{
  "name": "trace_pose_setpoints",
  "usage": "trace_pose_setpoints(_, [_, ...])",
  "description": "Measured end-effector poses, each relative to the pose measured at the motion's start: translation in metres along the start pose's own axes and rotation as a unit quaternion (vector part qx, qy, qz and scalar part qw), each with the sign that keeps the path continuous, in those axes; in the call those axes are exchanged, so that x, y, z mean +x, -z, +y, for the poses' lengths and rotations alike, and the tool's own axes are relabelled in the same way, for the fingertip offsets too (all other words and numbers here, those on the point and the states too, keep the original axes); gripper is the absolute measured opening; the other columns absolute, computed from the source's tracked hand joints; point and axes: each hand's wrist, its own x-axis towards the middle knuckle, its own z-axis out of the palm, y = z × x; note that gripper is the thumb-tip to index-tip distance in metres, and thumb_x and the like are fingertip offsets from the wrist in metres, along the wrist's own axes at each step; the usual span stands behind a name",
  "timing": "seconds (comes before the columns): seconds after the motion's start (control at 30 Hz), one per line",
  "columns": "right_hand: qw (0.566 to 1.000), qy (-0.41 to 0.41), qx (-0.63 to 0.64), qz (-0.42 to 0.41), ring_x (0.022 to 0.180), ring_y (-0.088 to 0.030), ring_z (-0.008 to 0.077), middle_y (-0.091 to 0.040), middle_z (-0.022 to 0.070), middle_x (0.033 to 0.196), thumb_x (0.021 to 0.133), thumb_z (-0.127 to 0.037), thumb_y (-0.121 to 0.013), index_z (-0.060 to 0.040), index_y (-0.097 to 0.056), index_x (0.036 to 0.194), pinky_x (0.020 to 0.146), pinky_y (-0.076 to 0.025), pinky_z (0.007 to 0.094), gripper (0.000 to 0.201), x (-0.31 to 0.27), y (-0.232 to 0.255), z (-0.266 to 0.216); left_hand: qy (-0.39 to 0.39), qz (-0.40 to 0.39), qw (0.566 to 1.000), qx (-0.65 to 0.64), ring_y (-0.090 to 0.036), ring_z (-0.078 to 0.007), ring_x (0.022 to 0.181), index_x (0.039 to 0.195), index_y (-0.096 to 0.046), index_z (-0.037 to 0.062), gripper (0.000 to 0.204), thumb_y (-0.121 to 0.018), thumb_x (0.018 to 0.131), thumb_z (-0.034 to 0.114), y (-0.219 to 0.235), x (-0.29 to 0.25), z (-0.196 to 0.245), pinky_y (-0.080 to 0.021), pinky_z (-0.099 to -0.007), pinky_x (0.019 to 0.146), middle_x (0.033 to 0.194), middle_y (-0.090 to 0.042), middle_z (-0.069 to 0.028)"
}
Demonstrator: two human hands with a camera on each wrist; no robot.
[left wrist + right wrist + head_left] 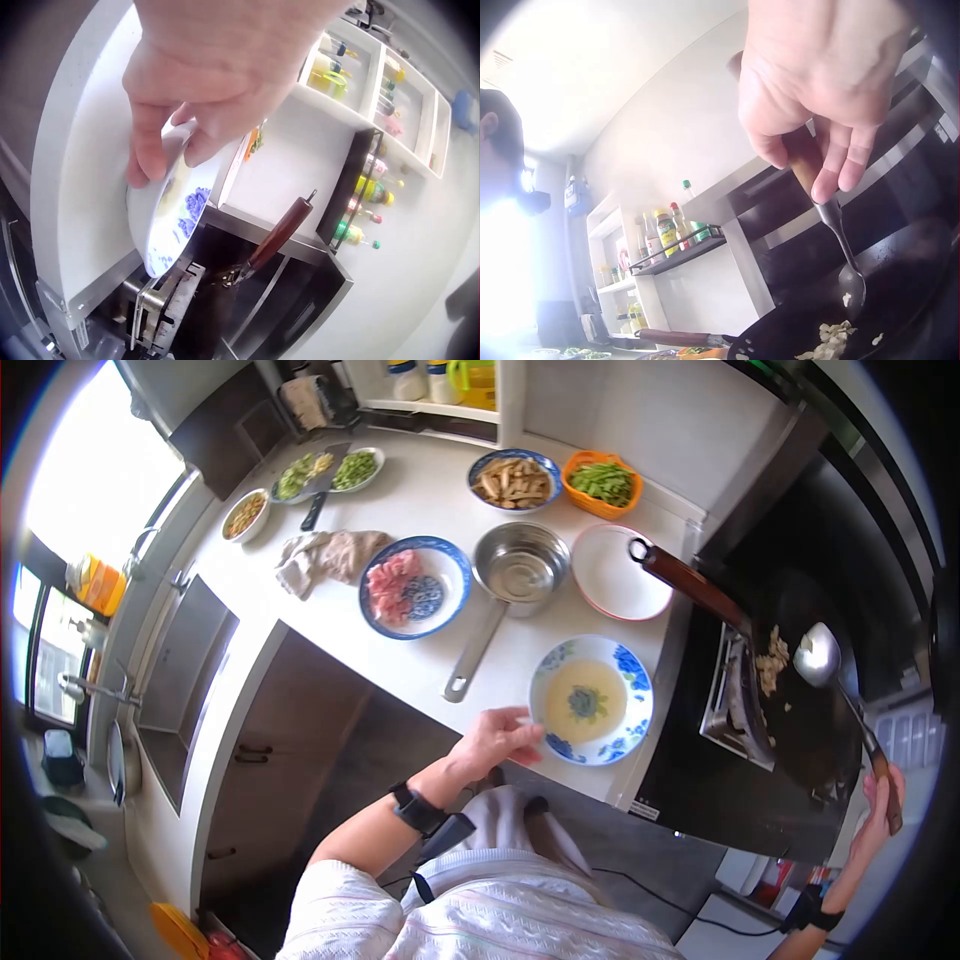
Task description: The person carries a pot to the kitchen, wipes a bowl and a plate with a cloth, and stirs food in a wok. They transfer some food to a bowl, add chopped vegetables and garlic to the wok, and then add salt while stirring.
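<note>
Though pale chopped pieces lie in the black wok, work looks early: raw pink meat and cut greens wait left of it. Right hand grips wooden-handled metal ladle; left hand pinches blue-floral white bowl, also wok's left.

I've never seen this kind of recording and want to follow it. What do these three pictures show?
No robot here, just a person's bare hands. The largest picture comes from a camera on the head, looking down; the others come from cameras worn on the left and right wrists. The left hand pinches the rim of a blue-flowered bowl holding pale liquid. The right hand holds a ladle, its scoop inside a dark pan with pale food pieces. On the counter also lie a bowl of pink, raw-looking meat, a metal saucepan, an orange basket of greens and a crumpled cloth.
</note>
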Motion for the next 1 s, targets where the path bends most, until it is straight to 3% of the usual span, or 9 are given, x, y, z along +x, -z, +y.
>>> trace_pose_setpoints(0.1, [0.998,0.035,-0.057,0.005,0.094,-0.054,0.015,-0.052,0.0089,0.11,0.087,-0.015,-0.055,0.0011,-0.051,0.112,0.084,-0.044,0.0253,0.031,-0.002,-0.002,-0.003,0.105,-0.092,0.988,0.061,-0.063,-0.0165,0.071,0.11,-0.053,-0.0049,0.037,-0.06,0.083,0.019,0.062,-0.042,0.021,-0.052,-0.0245,0.062,0.089,-0.063,-0.0126])
trace_pose_setpoints(0.17, [0.996,0.043,-0.071,-0.012,0.093,-0.054,0.0143,-0.053,0.0068,0.109,0.087,-0.018,-0.054,-0.0007,-0.051,0.114,0.083,-0.044,0.0255,0.032,0.002,0.002,0.007,0.099,-0.01,0.992,0.074,-0.064,-0.0194,0.068,0.107,-0.055,-0.0045,0.032,-0.058,0.081,0.013,0.123,-0.066,0.054,-0.052,-0.0264,0.059,0.084,-0.064,-0.0147])
trace_pose_setpoints(0.3, [0.993,0.009,-0.121,0.011,0.092,-0.054,0.0135,-0.053,0.0044,0.11,0.088,-0.022,-0.053,-0.0042,-0.05,0.117,0.083,-0.042,0.0258,0.034,0.003,-0.007,0.01,-0.187,0.269,0.935,-0.135,-0.064,-0.0262,0.074,0.112,-0.046,-0.0091,0.033,-0.051,0.085,0.01,0.302,-0.066,0.097,-0.053,-0.0294,0.061,0.086,-0.062,-0.0193])
trace_pose_setpoints(0.43, [0.984,0.042,-0.165,0.043,0.09,-0.054,0.0125,-0.054,0.0032,0.108,0.088,-0.024,-0.054,-0.0051,-0.05,0.116,0.081,-0.041,0.0243,0.034,0.009,-0.03,0.008,-0.279,0.363,0.862,-0.218,-0.061,-0.0354,0.085,0.119,-0.033,-0.013,0.042,-0.048,0.087,0.01,0.476,-0.03,0.15,-0.055,-0.0339,0.074,0.096,-0.054,-0.029])
trace_pose_setpoints(0.63, [0.987,-0.007,-0.156,0.047,0.096,-0.052,0.0144,-0.051,0.0079,0.11,0.087,-0.018,-0.055,0.0005,-0.051,0.112,0.084,-0.044,0.025,0.032,0.006,-0.067,-0.037,-0.287,0.413,0.827,-0.253,-0.057,-0.0375,0.092,0.119,-0.034,-0.0055,0.042,-0.052,0.085,0.01,0.606,0.029,0.196,-0.055,-0.0387,0.076,0.109,-0.045,-0.0294])
trace_pose_setpoints(0.8, [0.974,-0.009,-0.222,0.048,0.09,-0.053,0.0121,-0.054,0.0043,0.103,0.086,-0.018,-0.057,-0.0021,-0.053,0.11,0.076,-0.046,0.0234,0.029,-0.009,-0.088,-0.078,-0.307,0.296,0.864,-0.267,-0.046,-0.0336,0.11,0.12,-0.039,-0.0068,0.047,-0.056,0.081,0.011,0.713,0.059,0.172,-0.041,-0.0454,0.095,0.124,-0.042,-0.023])
trace_pose_setpoints(0.87, [0.977,0.029,-0.208,0.044,0.084,-0.055,0.011,-0.057,0.0027,0.094,0.085,-0.015,-0.059,-0.0034,-0.056,0.106,0.071,-0.046,0.0227,0.024,-0.013,-0.106,-0.087,-0.255,0.162,0.928,-0.215,-0.048,-0.0256,0.111,0.129,-0.035,-0.0023,0.051,-0.052,0.085,0.018,0.713,0.031,0.175,-0.039,-0.0333,0.095,0.123,-0.046,-0.0219])
trace_pose_setpoints(0.93, [0.985,-0.01,-0.16,0.067,0.082,-0.057,0.0125,-0.059,0.0037,0.092,0.083,-0.013,-0.06,-0.0034,-0.059,0.1,0.072,-0.048,0.0247,0.019,-0.032,-0.154,-0.123,-0.203,0.063,0.953,-0.215,-0.049,-0.0258,0.111,0.129,-0.035,-0.0025,0.051,-0.052,0.085,0.018,0.529,0.112,0.23,-0.04,-0.0334,0.095,0.123,-0.046,-0.0218])
trace_pose_setpoints(1.0, [0.988,0.01,-0.143,0.056,0.085,-0.058,0.014,-0.06,0.0049,0.093,0.081,-0.008,-0.062,-0.0021,-0.059,0.099,0.074,-0.05,0.0268,0.019,-0.036,-0.165,-0.136,-0.154,-0.029,0.966,-0.206,-0.049,-0.0262,0.11,0.127,-0.036,-0.0028,0.049,-0.051,0.085,0.018,0.379,0.092,0.247,-0.04,-0.0337,0.093,0.122,-0.046,-0.0216])
